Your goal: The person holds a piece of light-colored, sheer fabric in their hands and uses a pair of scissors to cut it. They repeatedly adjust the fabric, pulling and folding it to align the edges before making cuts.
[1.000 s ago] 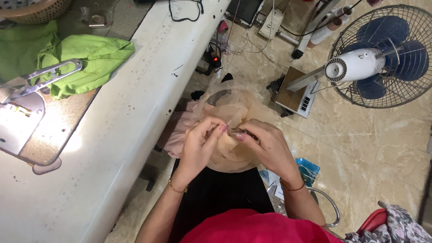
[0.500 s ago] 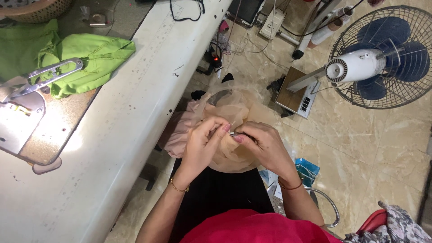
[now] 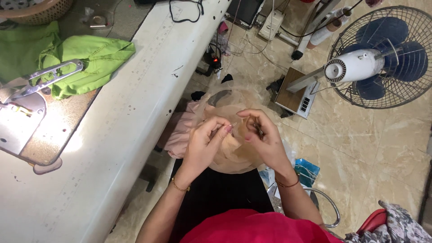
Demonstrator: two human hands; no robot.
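Evidently both the left hand (image 3: 208, 139) and right hand (image 3: 261, 135) pinch the sheer beige fabric (image 3: 229, 155) over the lap; it looks light, limp and slippery, best gripped at its edge.

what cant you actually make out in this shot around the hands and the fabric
- Head view: the small thin thing between the fingertips is too small to identify.
- What the right hand pinches: a dark sliver shows, the rest hidden by its fingers.
- The sheer beige fabric: its middle is covered by both hands, so no seam shows under the left hand.
- The sewing machine: cut off by the left edge.
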